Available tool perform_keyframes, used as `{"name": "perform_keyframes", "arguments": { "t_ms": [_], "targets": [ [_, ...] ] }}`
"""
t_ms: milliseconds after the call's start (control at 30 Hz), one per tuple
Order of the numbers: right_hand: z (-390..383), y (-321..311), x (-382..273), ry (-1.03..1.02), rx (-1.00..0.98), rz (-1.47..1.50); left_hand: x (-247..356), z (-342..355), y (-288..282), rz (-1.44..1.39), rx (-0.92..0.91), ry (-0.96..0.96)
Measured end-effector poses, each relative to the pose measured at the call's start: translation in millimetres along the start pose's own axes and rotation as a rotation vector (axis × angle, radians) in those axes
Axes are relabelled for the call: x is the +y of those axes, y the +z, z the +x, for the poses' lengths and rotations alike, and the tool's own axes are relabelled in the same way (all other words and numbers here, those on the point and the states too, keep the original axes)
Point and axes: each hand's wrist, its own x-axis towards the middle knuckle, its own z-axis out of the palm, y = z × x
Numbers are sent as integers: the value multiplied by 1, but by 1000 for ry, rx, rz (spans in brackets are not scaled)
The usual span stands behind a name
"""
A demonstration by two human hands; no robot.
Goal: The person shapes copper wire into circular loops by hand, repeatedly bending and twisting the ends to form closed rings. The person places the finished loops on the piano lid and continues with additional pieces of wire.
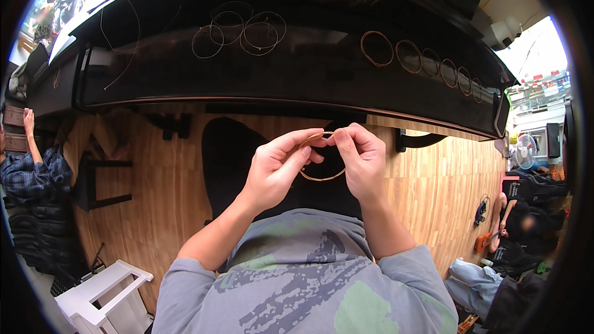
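A thin bronze-coloured string (325, 180), wound into a small ring like a coiled guitar string, is held in front of my chest. My left hand (273, 166) pinches the ring's upper left side between thumb and fingers. At its upper right, the thumb and fingertips of my right hand (362, 156) close on the same coil. The fingertips hide part of the winding. Beyond my hands, on the glossy black piano (322, 74), several similar bronze coils (377, 48) lie in a row on the right. Silvery coils (263, 33) overlap left of centre.
A loose, uncoiled string (130, 55) lies at the piano's left end. Below my hands is a dark, rounded seat-like shape (226, 154). A white stool (105, 297) stands at lower left. One person (37, 170) sits far left; others (526, 229) sit at right.
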Motion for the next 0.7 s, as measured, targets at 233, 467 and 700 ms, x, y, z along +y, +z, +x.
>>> {"name": "perform_keyframes", "arguments": {
  "t_ms": [233, 467, 700],
  "targets": [
    [0, 2, 10, 33, 18, 7, 2, 2, -10, -142, -35, -144],
    [3, 0, 15, 120, -79, -14, -7, 0, -22, -410, -152, -284],
    [5, -7, 30, 368, -271, 255, -22, 1, -18, -839, -159, -313]
  ]
}}
